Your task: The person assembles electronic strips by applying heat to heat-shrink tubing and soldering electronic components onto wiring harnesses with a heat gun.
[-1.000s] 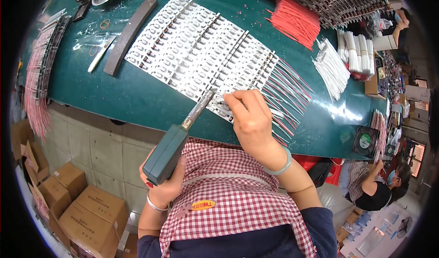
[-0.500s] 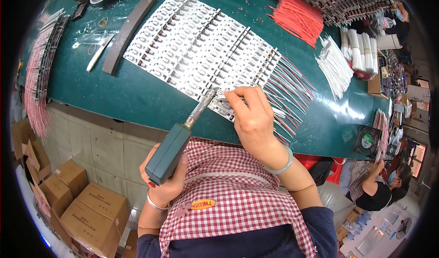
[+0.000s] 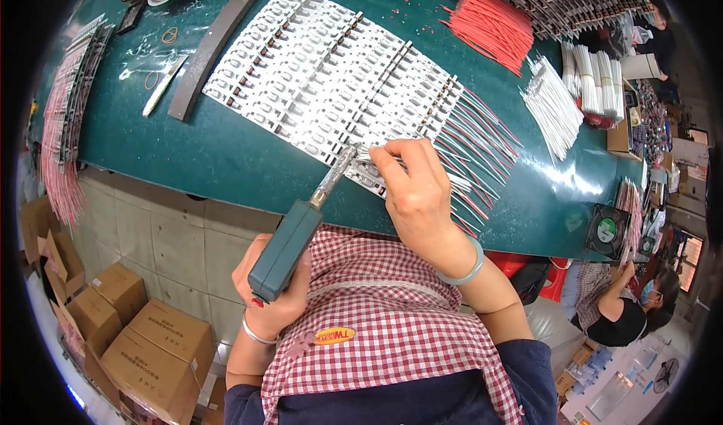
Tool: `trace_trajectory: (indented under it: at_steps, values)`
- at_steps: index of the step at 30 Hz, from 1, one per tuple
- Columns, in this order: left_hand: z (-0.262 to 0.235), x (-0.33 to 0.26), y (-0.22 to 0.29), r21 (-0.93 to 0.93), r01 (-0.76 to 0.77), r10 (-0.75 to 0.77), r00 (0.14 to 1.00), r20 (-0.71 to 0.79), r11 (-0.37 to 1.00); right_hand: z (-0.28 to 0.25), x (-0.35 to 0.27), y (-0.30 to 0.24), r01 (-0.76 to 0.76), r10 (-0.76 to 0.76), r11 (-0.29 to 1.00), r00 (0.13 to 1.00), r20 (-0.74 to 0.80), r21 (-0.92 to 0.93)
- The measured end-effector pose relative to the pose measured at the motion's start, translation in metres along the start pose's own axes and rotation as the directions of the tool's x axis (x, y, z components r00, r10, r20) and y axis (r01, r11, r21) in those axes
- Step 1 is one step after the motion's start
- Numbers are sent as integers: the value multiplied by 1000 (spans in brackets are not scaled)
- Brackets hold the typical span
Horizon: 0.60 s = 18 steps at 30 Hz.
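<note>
My left hand (image 3: 273, 293) grips the teal handle of a soldering iron (image 3: 301, 225), whose metal tip rests at the near edge of a sheet of white circuit strips (image 3: 331, 71) on the green table (image 3: 188, 154). My right hand (image 3: 413, 188) pinches thin white wires against the strips right beside the iron's tip. Red and white wires (image 3: 482, 154) fan out from the strips' right end, partly hidden under my right hand.
A bundle of red wires (image 3: 489, 26) and a pile of white wires (image 3: 553, 105) lie at the far right. A dark curved bar (image 3: 211, 48) and tweezers (image 3: 162, 86) lie at the left. Cardboard boxes (image 3: 151, 350) stand on the floor; another person (image 3: 617, 304) sits at the right.
Both hands stay almost still at the strips' near edge; my right hand's fingers shifted slightly on the wires next to the iron's tip.
</note>
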State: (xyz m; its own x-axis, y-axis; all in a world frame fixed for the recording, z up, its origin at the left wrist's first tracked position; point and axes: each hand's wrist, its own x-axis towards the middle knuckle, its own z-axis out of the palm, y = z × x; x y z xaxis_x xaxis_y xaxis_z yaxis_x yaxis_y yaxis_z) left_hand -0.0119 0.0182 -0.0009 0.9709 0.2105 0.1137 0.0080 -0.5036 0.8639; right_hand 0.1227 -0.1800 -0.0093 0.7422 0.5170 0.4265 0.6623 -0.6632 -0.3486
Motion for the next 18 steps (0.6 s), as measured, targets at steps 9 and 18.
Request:
trace_trajectory:
  at_steps: [9, 18]
  values:
    - [1, -17, -12, -118, 104, -114, 990, -78, 988, 0, 1, -1, 0, 0, 1000, 1000, -1, -22]
    - [2, -7, -3, -80, 27, -33, 996, -78, 996, 2, 0, -1, -4, 3, 999, 1000, -17, -42]
